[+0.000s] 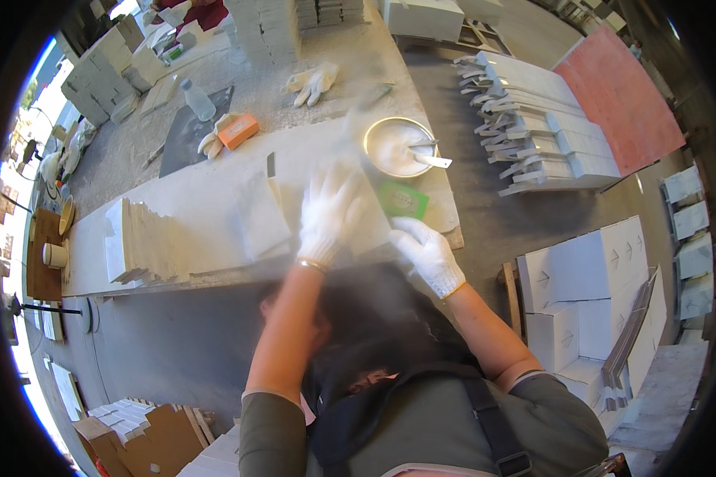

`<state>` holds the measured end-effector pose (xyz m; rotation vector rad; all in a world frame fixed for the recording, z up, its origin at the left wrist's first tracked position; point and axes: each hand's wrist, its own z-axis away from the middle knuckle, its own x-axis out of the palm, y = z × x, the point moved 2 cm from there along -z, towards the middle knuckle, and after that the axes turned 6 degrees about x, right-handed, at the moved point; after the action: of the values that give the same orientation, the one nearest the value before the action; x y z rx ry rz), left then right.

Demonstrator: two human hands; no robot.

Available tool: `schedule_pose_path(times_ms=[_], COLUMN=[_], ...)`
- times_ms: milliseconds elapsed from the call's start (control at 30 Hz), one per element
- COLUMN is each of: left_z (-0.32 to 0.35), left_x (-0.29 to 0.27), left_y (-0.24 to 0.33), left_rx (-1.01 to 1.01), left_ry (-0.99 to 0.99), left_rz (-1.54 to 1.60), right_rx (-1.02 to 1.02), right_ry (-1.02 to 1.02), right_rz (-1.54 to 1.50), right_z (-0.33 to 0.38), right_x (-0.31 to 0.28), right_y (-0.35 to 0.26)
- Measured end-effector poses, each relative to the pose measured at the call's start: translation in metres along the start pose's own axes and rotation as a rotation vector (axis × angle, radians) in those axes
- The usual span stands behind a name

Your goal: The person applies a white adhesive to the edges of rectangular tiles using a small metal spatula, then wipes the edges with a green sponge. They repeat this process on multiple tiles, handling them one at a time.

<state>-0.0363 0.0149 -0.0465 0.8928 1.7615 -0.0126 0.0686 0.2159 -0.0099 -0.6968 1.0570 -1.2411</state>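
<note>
Both my hands wear white knit gloves. My left hand (330, 208) lies over a pale flat tile (371, 224) at the table's front edge, its fingers stretched out and blurred by motion. At the tile's right edge, my right hand (428, 253) is closed on it, thumb and fingers close together. A green flat packet (403, 201) is just beyond my right hand. Behind that stands a round bowl (366, 146) of white paste, with a white-handled scraper (433, 161) resting in it. Another pale tile (261, 219) lies left of my left hand.
Left on the worktable (207, 238) stands a row of tiles (127, 242). Farther back are an orange box (239, 132), a plastic bottle (197, 100), loose gloves (313, 83) and tall tile stacks (262, 32). White cartons (585, 274) and racked slabs (545, 123) stand to the right.
</note>
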Motion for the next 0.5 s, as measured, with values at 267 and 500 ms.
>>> schedule_pose_path(times_ms=[267, 500], left_z=[-0.010, -0.022], left_x=[-0.031, -0.113], left_y=[0.013, 0.046], left_rx=[-0.003, 0.352], left_ry=[-0.078, -0.275], left_rz=[-0.012, -0.256], right_rx=[0.145, -0.388], right_ry=[-0.205, -0.045], right_rz=[-0.303, 0.068], right_z=[-0.004, 0.021], right_x=[0.018, 0.004], right_y=[-0.007, -0.030])
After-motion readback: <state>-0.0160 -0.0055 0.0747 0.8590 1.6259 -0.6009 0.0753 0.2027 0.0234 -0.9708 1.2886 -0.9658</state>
